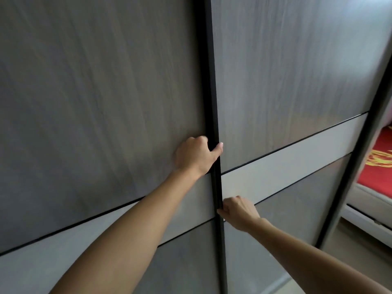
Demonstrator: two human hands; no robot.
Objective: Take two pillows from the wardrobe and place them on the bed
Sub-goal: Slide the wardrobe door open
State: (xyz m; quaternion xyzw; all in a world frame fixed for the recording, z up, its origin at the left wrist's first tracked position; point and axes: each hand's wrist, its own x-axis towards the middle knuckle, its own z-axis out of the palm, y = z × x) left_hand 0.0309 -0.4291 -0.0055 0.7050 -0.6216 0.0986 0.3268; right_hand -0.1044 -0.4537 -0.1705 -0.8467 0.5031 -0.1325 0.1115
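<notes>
A grey wood-grain wardrobe with two sliding doors fills the view, each crossed by a pale band. The left door (95,102) ends in a black vertical edge strip (213,92) that overlaps the right door (286,71). My left hand (196,154) grips that strip, fingers curled behind it and thumb on its front. Lower down, my right hand (238,210) holds the same strip with its fingertips. Both doors look shut, so the wardrobe's inside and any pillows are hidden.
To the right, past the wardrobe's dark side frame (360,155), a bed (379,166) with a red and yellow patterned cover stands on a pale base. Light floor (350,257) shows between the wardrobe and the bed.
</notes>
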